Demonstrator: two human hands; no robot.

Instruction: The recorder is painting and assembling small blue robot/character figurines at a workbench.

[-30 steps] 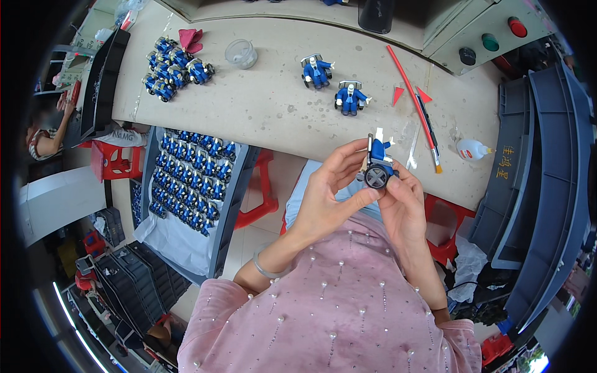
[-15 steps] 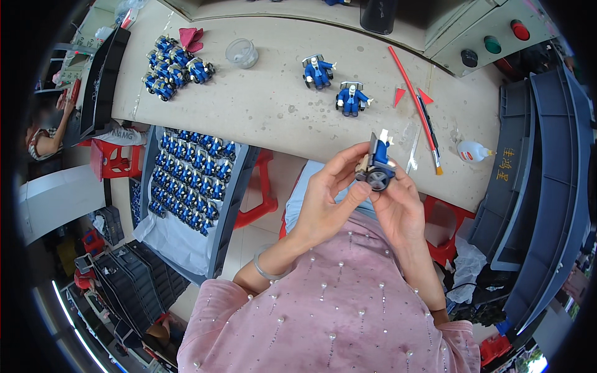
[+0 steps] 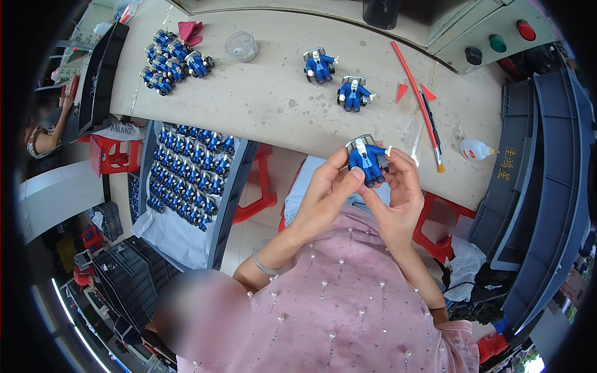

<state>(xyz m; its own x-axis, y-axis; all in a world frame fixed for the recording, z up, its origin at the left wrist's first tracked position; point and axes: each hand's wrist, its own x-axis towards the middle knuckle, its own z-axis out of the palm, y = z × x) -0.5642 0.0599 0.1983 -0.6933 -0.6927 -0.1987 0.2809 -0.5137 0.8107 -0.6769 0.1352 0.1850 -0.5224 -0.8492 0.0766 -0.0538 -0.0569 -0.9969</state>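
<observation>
Between my two hands I hold a small figurine (image 3: 367, 160), a white-headed figure in a blue suit seated in a dark wheelchair, with its front turned up toward me. My left hand (image 3: 329, 193) closes on its left side, thumb pressed near its lower edge. On the other side my right hand (image 3: 397, 200) grips it with thumb and fingers. Two like figurines, a nearer one (image 3: 354, 94) and a farther one (image 3: 319, 66), sit on the table (image 3: 261, 93) beyond my hands.
More figurines cluster at the far left beside a dark red cloth (image 3: 190, 32) and a clear cup (image 3: 241, 47). A grey crate (image 3: 233, 205) left of me holds rows of them. Rightward lie a red brush (image 3: 418, 93), red triangular pieces (image 3: 402, 93) and a white bottle (image 3: 476, 150).
The held figurine has turned from a side view to face me. My right fingers have moved up around its right side. The figurines on the table stay in place.
</observation>
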